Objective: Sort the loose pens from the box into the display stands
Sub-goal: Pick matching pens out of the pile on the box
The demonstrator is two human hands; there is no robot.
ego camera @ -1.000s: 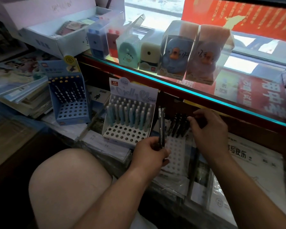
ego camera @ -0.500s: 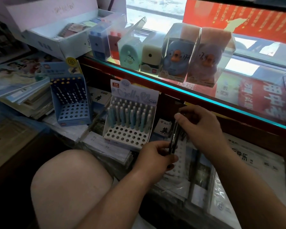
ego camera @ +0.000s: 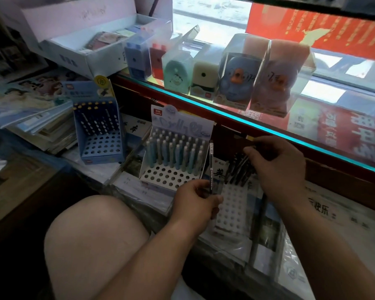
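The left hand (ego camera: pixel 195 198) pinches one black pen (ego camera: pixel 211 165) upright between thumb and fingers, low on its barrel, just left of the white stand (ego camera: pixel 232 208). The right hand (ego camera: pixel 277 167) curls over the dark pens (ego camera: pixel 236 172) standing in that stand's back rows. Whether its fingers grip one, I cannot tell.

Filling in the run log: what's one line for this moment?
left hand: holds pen upright | right hand: over racked pens in white stand | right grip: unclear
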